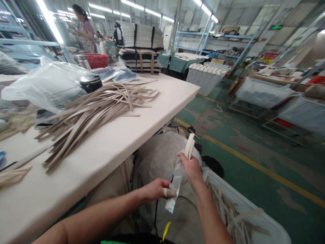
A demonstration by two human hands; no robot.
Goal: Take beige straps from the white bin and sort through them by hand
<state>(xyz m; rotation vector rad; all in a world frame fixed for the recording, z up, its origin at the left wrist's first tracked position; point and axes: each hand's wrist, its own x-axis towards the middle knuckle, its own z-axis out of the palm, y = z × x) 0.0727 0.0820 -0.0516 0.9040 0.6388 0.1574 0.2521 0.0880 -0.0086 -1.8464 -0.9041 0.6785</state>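
Note:
My right hand [191, 169] is closed around a folded beige strip [189, 145] that sticks up from the fist, together with the top of a small clear plastic bag [174, 189]. My left hand [157, 189] pinches the bag's lower part; its fingertip is wrapped in tape. Both hands are held below the table edge, over my lap and a large clear plastic sack [162, 156].
A white table [106, 142] at my left carries a big heap of beige strips [93, 108], plastic bags [43, 84] and a black lidded jar [90, 83]. A white bin [256, 217] with several strips stands at my right. People work far behind. Carts and shelves line the green floor.

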